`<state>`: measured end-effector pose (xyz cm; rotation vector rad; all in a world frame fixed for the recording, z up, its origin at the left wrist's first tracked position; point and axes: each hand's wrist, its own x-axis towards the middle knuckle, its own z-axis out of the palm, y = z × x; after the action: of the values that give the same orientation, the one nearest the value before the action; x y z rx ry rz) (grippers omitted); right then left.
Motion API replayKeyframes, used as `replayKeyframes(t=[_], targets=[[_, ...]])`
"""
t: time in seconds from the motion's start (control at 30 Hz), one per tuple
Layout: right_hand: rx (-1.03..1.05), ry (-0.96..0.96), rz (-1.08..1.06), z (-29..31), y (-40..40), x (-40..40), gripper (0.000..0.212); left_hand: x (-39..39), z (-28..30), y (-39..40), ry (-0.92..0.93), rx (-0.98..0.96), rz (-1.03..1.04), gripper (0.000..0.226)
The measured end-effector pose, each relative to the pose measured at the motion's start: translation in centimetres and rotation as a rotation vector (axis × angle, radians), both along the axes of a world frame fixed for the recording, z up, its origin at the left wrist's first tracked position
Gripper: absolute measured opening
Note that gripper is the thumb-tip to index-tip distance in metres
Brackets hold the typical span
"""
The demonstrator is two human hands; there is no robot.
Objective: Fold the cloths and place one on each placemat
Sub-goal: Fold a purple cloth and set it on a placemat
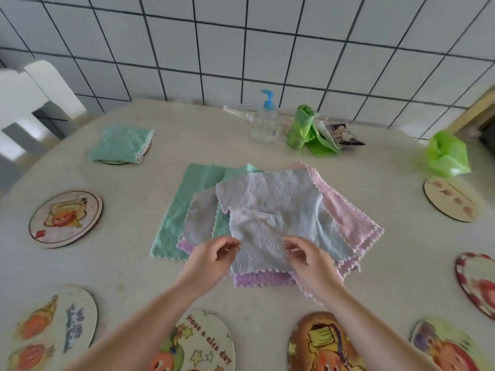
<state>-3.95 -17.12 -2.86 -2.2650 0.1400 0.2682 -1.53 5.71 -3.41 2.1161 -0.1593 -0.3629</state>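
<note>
Both hands, left hand [214,257] & right hand [308,257], pinch the blue cloth [270,210] at its near edge (rest lies away from me, atop the pile).

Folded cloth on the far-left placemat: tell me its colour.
Mint green folded cloth, seen best in the head view.

Pile of loose cloths [267,210] lies mid tabletop [375,277], w/ both hands at its near edge. Folded cloth [122,144] sits on a placemat [112,162] toward far-left edge. Other placemats ring the pile: one at left edge [65,218], two at right edge, four along near edge. Pump bottle [265,121], bag roll [301,127] & packet [344,135] stand at far edge; a bag [447,153] at far-right corner.
</note>
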Motion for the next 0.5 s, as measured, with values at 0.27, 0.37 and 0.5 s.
replayKeyframes(t=[0.27,0.37,0.5], targets=[[-0.297,-0.032,0.272,-2.9,-6.2,-0.7,0.043,-2.3,-4.3,-4.8,-0.265,0.258,-0.091,0.019],[-0.409,-0.175,0.407,-4.8,-7.1,-0.4,0.040,-2.3,-5.6,-5.5,-0.421,0.405,-0.236,0.029],[-0.415,-0.421,0.398,-7.1,-7.7,-0.1,0.025,-1.8,-7.2,-6.0,-0.574,0.445,-0.235,0.034]])
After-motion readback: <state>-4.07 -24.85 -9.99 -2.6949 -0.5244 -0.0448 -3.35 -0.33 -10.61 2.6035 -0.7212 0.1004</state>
